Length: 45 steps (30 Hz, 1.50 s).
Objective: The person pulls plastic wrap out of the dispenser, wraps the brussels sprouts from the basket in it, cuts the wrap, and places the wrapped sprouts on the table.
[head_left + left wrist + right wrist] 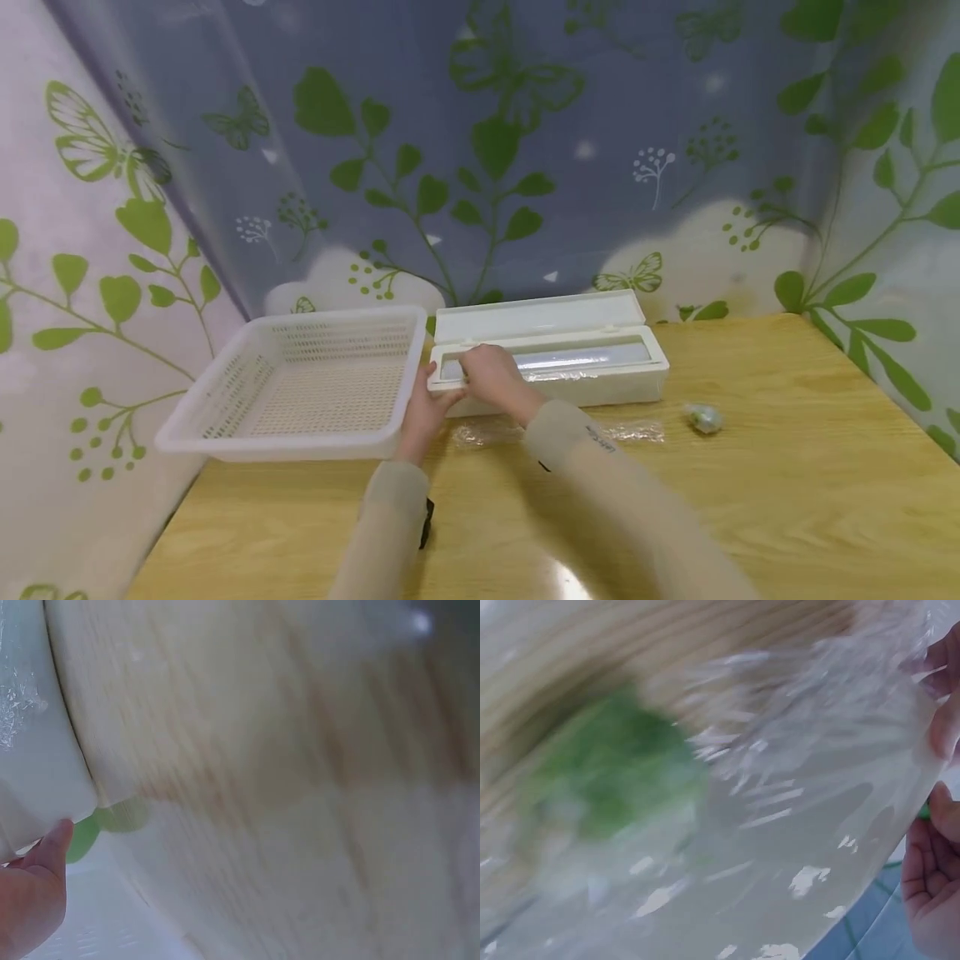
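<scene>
A long white dispenser box (626, 387) stands on the table with its lid (540, 317) raised. Inside lies a shiny roll of cling film (592, 357). Clear film (802, 742) drapes over the box's front, and a crinkled strip of film (637, 432) rests on the table. My left hand (426, 412) grips the box's left end, its thumb at the front corner. My right hand (495, 379) is curled over the front rim near that end; the film's folds run toward its fingers, which seem to pinch it. Its fingertips are partly hidden.
A white plastic basket (281, 452) stands just left of the box. To the right, a small green-and-white bundle (703, 418) in clear wrap lies on the wooden table (810, 467). A patterned curtain (540, 208) hangs behind the table.
</scene>
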{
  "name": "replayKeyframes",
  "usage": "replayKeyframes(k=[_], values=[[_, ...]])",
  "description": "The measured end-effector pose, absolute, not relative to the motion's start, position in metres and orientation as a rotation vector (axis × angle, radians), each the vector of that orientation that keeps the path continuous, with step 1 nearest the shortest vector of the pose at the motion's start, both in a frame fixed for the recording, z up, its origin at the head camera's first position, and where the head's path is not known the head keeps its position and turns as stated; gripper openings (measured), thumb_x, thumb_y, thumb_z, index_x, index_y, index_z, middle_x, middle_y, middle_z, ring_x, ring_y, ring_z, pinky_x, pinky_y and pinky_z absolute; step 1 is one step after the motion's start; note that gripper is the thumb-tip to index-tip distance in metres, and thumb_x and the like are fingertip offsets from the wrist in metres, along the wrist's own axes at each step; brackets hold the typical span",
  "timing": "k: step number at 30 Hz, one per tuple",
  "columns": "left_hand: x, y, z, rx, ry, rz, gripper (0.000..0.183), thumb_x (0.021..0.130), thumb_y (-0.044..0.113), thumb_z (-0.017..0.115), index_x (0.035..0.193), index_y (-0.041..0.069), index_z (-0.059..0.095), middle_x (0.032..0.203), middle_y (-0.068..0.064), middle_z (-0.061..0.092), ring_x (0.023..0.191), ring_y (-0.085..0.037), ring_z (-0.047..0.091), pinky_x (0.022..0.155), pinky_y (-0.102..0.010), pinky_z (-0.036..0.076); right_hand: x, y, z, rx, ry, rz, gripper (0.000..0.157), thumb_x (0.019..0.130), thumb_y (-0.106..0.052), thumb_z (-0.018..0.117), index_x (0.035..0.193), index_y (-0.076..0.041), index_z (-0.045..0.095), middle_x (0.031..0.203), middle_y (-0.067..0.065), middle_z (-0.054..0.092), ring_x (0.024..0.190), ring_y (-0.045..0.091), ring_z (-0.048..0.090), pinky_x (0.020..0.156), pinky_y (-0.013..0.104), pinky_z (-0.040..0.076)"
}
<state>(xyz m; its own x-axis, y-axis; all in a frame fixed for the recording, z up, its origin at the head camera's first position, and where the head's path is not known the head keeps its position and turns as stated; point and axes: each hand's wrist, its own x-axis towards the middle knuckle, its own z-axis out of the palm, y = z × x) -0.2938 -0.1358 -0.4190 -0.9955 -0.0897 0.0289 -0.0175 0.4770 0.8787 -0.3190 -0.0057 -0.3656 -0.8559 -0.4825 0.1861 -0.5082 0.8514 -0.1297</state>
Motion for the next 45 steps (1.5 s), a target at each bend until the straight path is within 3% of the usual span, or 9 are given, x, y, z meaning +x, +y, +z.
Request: replayKeyframes(k=[5, 11, 24, 45], values=[[-0.296, -0.142, -0.416, 0.053, -2.622, -1.598, 0.073, 0.078, 0.023, 0.066, 0.135, 0.003, 0.025, 0.138, -0.019, 0.027, 0.122, -0.037, 0.03, 0.099, -0.045, 0.024, -0.321, 0.006, -0.366, 0.847, -2.86, 0.484, 0.001, 0.077, -0.007, 0.063, 0.078, -0.008, 0.062, 0.077, 0.001, 0.061, 0.073, 0.017, 0.058, 0.065, 0.029, 0.047], [-0.296, -0.14, -0.418, 0.037, -2.638, -1.62, 0.074, 0.077, 0.021, 0.066, 0.135, 0.002, 0.024, 0.137, -0.023, 0.028, 0.12, -0.04, 0.032, 0.098, -0.047, 0.025, -0.321, 0.014, -0.374, 0.89, -2.879, 0.746, 0.019, 0.079, -0.014, 0.066, 0.093, -0.003, 0.065, 0.088, 0.006, 0.064, 0.079, 0.017, 0.059, 0.073, 0.028, 0.047], [-0.296, -0.131, -0.425, 0.029, -2.647, -1.602, 0.074, 0.077, 0.021, 0.067, 0.135, 0.002, 0.025, 0.136, -0.023, 0.029, 0.123, -0.038, 0.027, 0.101, -0.046, 0.021, -0.316, 0.023, -0.375, 0.657, -2.935, 0.633, 0.01, 0.075, -0.025, 0.069, 0.082, -0.018, 0.07, 0.079, -0.008, 0.065, 0.083, 0.016, 0.052, 0.075, 0.042, 0.037], [-0.294, -0.135, -0.417, 0.105, -2.676, -1.545, 0.074, 0.077, 0.027, 0.065, 0.136, 0.006, 0.025, 0.139, -0.017, 0.028, 0.126, -0.033, 0.025, 0.102, -0.043, 0.02, -0.319, 0.064, -0.366, 0.711, -2.98, 0.647, 0.009, 0.079, -0.022, 0.066, 0.084, -0.015, 0.068, 0.08, -0.006, 0.065, 0.078, 0.016, 0.057, 0.08, 0.05, 0.036]])
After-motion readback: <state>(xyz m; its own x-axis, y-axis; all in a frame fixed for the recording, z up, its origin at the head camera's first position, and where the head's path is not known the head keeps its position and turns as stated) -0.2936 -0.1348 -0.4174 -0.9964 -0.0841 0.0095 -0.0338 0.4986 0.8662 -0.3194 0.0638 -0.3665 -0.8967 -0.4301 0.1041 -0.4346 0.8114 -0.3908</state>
